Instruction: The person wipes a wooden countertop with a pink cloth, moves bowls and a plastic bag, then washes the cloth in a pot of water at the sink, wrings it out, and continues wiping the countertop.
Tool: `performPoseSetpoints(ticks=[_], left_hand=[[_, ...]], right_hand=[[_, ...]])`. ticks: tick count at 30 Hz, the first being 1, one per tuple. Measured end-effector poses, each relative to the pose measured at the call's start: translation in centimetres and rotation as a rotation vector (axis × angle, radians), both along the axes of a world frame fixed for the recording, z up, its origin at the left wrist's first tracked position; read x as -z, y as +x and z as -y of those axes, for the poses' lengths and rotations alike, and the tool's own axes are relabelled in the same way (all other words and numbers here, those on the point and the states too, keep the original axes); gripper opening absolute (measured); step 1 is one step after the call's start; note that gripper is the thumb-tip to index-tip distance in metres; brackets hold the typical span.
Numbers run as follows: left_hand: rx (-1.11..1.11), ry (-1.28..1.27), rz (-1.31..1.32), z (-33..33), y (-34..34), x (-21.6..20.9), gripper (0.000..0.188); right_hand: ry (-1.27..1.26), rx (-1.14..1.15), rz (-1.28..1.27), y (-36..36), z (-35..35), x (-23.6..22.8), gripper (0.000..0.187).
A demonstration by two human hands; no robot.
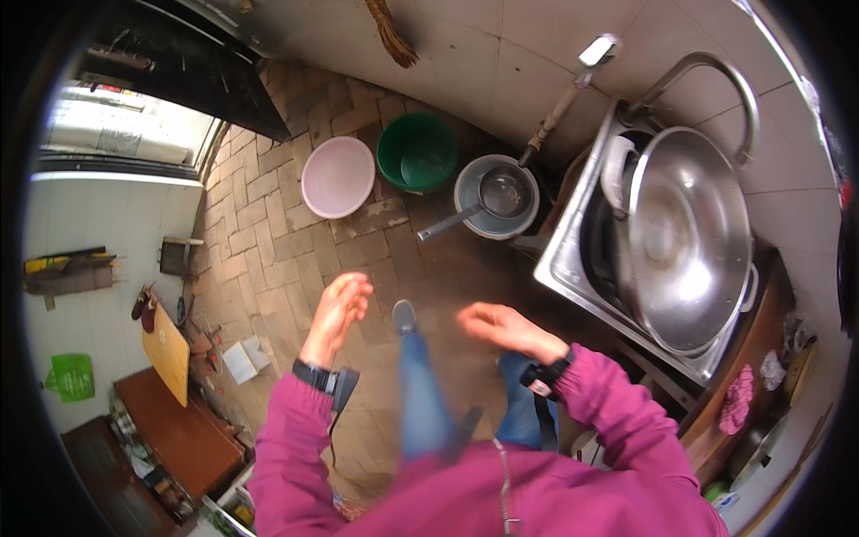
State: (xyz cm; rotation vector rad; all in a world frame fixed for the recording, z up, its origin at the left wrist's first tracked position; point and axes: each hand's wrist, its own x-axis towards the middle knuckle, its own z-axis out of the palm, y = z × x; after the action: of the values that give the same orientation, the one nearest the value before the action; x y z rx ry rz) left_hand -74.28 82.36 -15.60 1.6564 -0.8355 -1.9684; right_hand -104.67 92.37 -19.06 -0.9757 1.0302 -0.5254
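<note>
Our left hand (338,315) hangs in the air, bare and holding nothing, its fingers loosely bent with the palm turned inward. Well off to its left we see a green bag (72,377) against the wall, then a yellow board (168,356) leaning, then a white box (246,360) on the floor. Straight beyond that hand stands the pink basin (338,174). Our shoe (404,316) shows just to the hand's right, and farther beyond we have the green tub (417,154), near the pink basin. Next comes the grey basin (489,225), beyond our right hand (512,329), with a dipper (506,192) in it, handle jutting over the rim. We hold nothing in this hand either; its fingers reach inward, rather straight, though blur keeps us from telling how far they part. To its right is the sink (573,276), with a wok (689,237) tilted over it. Farthest right of that hand, we see a pink cloth (737,400) and, beyond, the tap (750,103).
</note>
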Motion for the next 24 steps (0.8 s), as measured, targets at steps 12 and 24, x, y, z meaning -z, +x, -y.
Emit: performPoseSetpoints(ticks=[12,24], left_hand=[[-0.071,0.148,-0.098,4.3,14.6,20.3,0.018],[0.010,0.096,-0.073,7.8,15.8,22.0,0.017]], right_hand=[[0.508,1.410,0.807,12.5,14.4,36.6,0.050],[0.595,1.104,-0.597,5.6,11.2,32.2,0.021]])
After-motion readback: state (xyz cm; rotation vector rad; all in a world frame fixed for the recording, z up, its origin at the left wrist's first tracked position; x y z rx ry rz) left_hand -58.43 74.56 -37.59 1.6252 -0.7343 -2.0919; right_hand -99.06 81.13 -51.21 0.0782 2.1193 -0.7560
